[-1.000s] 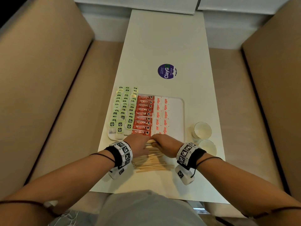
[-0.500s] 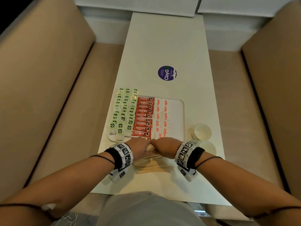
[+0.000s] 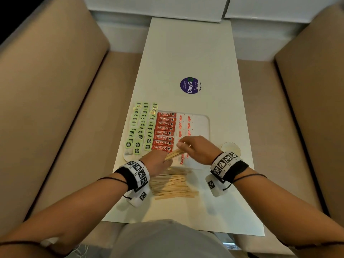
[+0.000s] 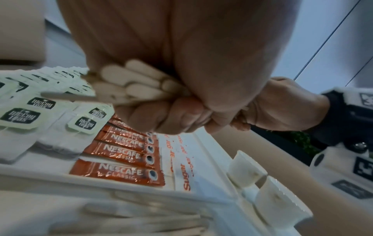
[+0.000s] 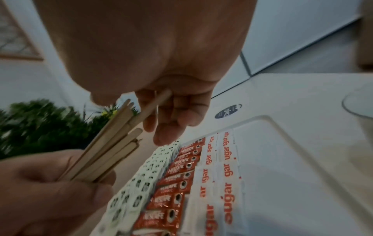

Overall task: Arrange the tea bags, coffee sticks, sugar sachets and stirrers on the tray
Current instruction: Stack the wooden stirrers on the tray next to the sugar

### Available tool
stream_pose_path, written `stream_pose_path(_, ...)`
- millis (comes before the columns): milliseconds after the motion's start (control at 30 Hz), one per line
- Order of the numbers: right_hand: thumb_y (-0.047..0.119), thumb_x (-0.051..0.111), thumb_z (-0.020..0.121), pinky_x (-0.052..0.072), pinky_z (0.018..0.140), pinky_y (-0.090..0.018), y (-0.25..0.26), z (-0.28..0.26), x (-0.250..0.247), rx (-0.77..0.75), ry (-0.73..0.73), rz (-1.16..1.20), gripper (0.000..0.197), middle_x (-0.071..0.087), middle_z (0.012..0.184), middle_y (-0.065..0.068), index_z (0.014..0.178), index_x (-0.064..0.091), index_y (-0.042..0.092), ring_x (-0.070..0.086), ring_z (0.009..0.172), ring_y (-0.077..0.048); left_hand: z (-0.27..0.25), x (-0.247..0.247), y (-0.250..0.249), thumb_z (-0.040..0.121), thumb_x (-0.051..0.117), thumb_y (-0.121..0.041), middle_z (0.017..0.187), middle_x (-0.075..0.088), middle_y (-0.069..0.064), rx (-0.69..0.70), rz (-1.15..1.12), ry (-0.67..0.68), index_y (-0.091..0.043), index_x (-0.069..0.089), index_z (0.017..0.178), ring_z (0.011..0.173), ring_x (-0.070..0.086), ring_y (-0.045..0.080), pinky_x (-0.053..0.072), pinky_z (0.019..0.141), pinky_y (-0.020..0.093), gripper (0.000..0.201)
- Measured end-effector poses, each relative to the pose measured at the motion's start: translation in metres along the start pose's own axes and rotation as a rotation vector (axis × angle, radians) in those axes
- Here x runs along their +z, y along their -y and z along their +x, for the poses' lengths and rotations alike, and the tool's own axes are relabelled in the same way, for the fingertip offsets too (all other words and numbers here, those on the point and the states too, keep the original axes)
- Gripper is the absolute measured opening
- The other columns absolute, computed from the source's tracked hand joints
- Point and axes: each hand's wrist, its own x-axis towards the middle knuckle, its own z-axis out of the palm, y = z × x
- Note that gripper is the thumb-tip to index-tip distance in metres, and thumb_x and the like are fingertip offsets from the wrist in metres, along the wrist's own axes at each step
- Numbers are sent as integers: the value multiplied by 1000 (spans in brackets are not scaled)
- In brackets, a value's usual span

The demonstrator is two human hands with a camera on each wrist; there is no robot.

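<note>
Over the near end of the long white counter (image 3: 188, 53), both hands are meeting above the near edge of the white rectangular plastic tray (image 3: 202, 123). The left hand (image 3: 155, 162) is clenching its curled fingers round a small bundle of flat pale wooden stirrers (image 3: 174, 154), whose rounded ends are fanning out of the fist in the left wrist view (image 4: 133, 83). The right hand (image 3: 197, 148) is pinching one stirrer of that bundle between thumb and fingertips (image 5: 161, 137), the other sticks angling up from the left hand below it. Between the two wrists, by the counter's near edge, a loose heap of the same wooden stirrers (image 3: 173, 185) is lying flat on the counter, just outside the tray. On the tray's left side the pale green tea bags (image 3: 141, 129) are sitting in three overlapping columns, spilling past its far edge. Just beside them the red Nescafé coffee sticks (image 3: 164, 131) are forming one stacked column, and the white sugar sachets with orange lettering (image 3: 184, 125) are lying next to those in two columns. The tray's right part is showing bare white. Near the counter's right edge two white paper cups (image 4: 262, 182) are standing just beside the tray, and a round purple sticker (image 3: 190, 85) is sitting farther along the counter.
</note>
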Motion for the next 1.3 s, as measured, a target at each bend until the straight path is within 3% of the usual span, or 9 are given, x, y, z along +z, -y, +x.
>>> stream_pose_path(100, 62, 29, 102, 52, 71, -37, 5, 1, 1, 32, -116, 177, 52, 69, 84, 2, 91, 62, 23, 64, 76, -16, 3, -4, -10, 97, 53, -34, 78, 63, 4, -11, -49, -54, -16, 61, 88, 66, 58, 20, 46, 60, 30, 22)
stream_pose_path(333, 50, 34, 107, 54, 82, -31, 23, 3, 12, 12, -125, 332, 48, 72, 99, 1, 107, 67, 15, 67, 92, -15, 6, -7, -19, 92, 58, -34, 85, 67, 2, -3, -115, -91, -18, 67, 94, 80, 64, 20, 56, 77, 40, 19)
stream_pose_path(567, 67, 48, 95, 51, 62, -28, 21, 2, 16, 136, -158, 256, 50, 69, 68, 6, 79, 68, 24, 65, 63, -9, 9, -9, -19, 89, 64, -30, 94, 71, 2, 7, -74, -114, -18, 69, 109, 86, 68, 19, 58, 80, 38, 24)
stream_pose_path(800, 33, 62, 95, 43, 50, -25, 15, 11, 15, 200, -180, 327, 34, 67, 60, -5, 66, 71, 17, 50, 47, -8, 7, -10, -26, 86, 68, -33, 94, 66, -2, 61, -87, -161, -21, 62, 127, 78, 60, 12, 45, 65, 25, 43)
stream_pose_path(900, 32, 64, 94, 40, 48, -19, 15, 10, 10, 183, -206, 342, 32, 63, 55, 4, 66, 72, 17, 48, 46, -4, 4, -14, -25, 83, 70, -40, 96, 67, -4, 69, -87, -133, -22, 63, 119, 84, 63, 16, 53, 72, 32, 40)
stream_pose_path(1033, 35, 64, 96, 39, 46, -16, 10, 7, 0, 195, -264, 367, 36, 59, 51, 7, 64, 70, 18, 47, 44, -7, -1, -26, -16, 80, 78, -39, 80, 67, 0, 51, -191, -79, -23, 66, 93, 64, 66, 17, 55, 59, 34, 24)
stream_pose_path(1133, 36, 65, 96, 39, 47, -16, 7, 5, -7, 197, -308, 356, 35, 60, 52, 8, 66, 71, 21, 48, 47, -7, -5, -34, -9, 77, 83, -42, 79, 70, -1, 23, -399, -9, -27, 66, 95, 55, 65, 11, 53, 52, 25, 29)
stream_pose_path(1200, 37, 65, 96, 40, 49, -16, 6, 5, -11, 190, -350, 365, 33, 62, 56, 6, 68, 72, 20, 49, 49, -6, -8, -37, -10, 80, 79, -48, 80, 72, -1, -9, -547, -26, -23, 67, 105, 55, 64, 10, 49, 51, 24, 37)
stream_pose_path(1300, 42, 65, 96, 42, 51, -21, 9, 5, -9, 180, -385, 394, 36, 66, 60, 1, 70, 73, 19, 52, 51, -9, -7, -38, -17, 89, 43, -72, 75, 68, 4, -154, -824, -84, -12, 67, 107, 51, 57, 15, 43, 44, 23, 67)
